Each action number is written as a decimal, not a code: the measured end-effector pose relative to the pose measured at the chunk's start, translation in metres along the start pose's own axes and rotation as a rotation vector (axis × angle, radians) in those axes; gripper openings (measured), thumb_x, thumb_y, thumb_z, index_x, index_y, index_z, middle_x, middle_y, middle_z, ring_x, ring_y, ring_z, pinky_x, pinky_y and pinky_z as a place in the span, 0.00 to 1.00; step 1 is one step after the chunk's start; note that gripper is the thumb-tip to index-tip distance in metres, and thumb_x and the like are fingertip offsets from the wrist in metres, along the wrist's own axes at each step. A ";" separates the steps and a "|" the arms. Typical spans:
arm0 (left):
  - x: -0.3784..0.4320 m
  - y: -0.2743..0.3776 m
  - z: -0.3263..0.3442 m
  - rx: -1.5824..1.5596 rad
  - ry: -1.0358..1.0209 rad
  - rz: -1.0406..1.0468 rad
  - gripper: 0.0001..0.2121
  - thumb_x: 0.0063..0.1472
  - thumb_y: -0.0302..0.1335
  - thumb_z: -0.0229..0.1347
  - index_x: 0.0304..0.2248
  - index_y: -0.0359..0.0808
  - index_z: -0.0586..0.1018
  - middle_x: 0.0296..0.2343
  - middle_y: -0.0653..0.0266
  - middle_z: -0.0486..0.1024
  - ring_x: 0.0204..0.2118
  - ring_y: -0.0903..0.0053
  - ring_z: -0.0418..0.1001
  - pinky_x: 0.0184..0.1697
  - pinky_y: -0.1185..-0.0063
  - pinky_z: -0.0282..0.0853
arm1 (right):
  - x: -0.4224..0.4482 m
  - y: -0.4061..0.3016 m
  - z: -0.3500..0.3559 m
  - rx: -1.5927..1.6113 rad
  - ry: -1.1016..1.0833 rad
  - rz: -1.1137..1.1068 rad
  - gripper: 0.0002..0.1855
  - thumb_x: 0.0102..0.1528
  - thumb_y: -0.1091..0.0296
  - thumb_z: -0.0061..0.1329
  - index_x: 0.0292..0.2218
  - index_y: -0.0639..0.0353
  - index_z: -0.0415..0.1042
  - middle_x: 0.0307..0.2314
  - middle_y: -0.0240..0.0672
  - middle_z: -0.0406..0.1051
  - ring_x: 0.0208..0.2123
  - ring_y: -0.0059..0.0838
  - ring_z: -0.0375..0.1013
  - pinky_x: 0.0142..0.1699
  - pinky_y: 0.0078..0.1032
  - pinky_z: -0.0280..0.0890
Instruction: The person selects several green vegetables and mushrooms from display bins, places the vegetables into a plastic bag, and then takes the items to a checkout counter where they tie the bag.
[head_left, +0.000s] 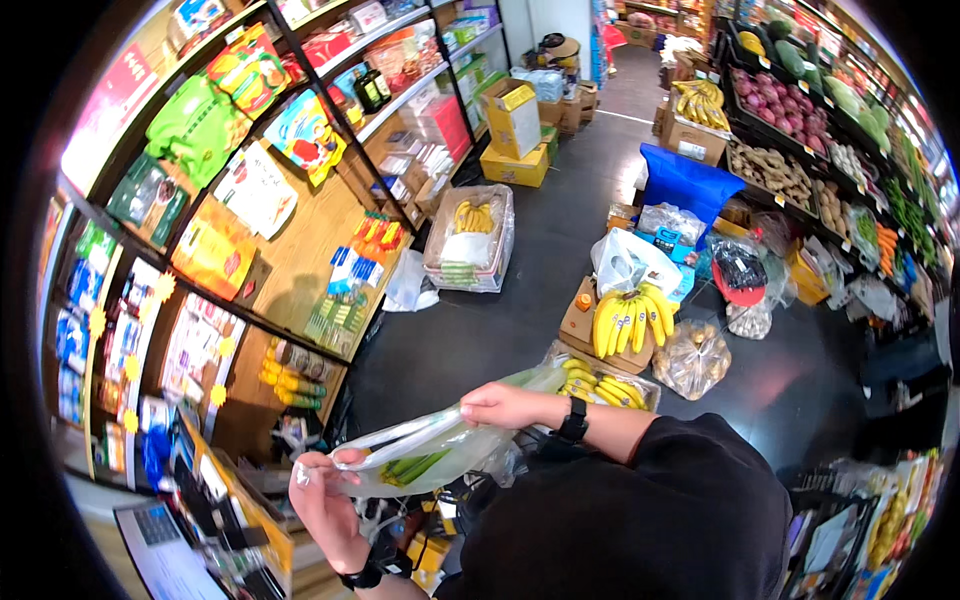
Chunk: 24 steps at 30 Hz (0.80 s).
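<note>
A long clear plastic bag (450, 457) is stretched between my two hands. My left hand (326, 499) pinches its lower-left end between thumb and fingers. Around the bag's upper edge my right hand (495, 405) is closed in a fist. Green stalks (412, 469), perhaps a leafy vegetable, show inside the film near my left hand. Just beyond my right wrist, a box of bananas (615, 390) stands on the floor. A larger bunch of bananas (634, 322) rests on a cardboard box behind it.
Shelves of packaged goods (300, 247) line the left side. A plastic-wrapped box (469, 240) stands on the floor. At the right are a bag of roundish produce (691, 360) and vegetable crates (780, 112). An open laptop (165, 555) sits at the lower left.
</note>
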<state>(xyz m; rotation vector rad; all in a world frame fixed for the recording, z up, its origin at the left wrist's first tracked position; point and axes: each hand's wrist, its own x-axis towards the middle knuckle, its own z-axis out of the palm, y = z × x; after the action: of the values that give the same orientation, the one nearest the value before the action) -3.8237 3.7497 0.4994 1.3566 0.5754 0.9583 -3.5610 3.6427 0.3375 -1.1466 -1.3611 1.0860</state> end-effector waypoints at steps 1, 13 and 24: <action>0.022 -0.003 -0.008 0.032 0.033 -0.004 0.12 0.63 0.33 0.49 0.34 0.29 0.69 0.28 0.46 0.77 0.28 0.72 0.74 0.29 0.81 0.67 | 0.015 0.001 -0.003 -0.008 0.057 0.039 0.18 0.64 0.58 0.37 0.27 0.58 0.69 0.20 0.25 0.65 0.26 0.17 0.62 0.34 0.21 0.60; 0.278 -0.015 -0.077 0.236 -0.551 -0.134 0.14 0.63 0.27 0.50 0.21 0.30 0.72 0.15 0.70 0.68 0.14 0.91 0.57 0.17 0.86 0.50 | 0.138 -0.008 -0.051 0.411 1.058 0.061 0.14 0.64 0.60 0.39 0.27 0.55 0.64 0.14 0.20 0.54 0.15 0.13 0.50 0.20 0.16 0.47; 0.472 -0.065 0.069 0.278 -0.774 -0.116 0.19 0.64 0.35 0.51 0.18 0.30 0.75 0.10 0.77 0.60 0.13 0.93 0.54 0.17 0.86 0.44 | 0.175 0.037 -0.183 0.513 1.337 -0.038 0.15 0.64 0.59 0.38 0.27 0.54 0.64 0.14 0.21 0.55 0.14 0.14 0.52 0.19 0.16 0.48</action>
<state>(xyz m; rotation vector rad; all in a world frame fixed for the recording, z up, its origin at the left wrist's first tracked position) -3.5061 4.1095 0.5317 1.7770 0.1854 0.2084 -3.3827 3.8261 0.3412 -1.0667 -0.0396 0.3626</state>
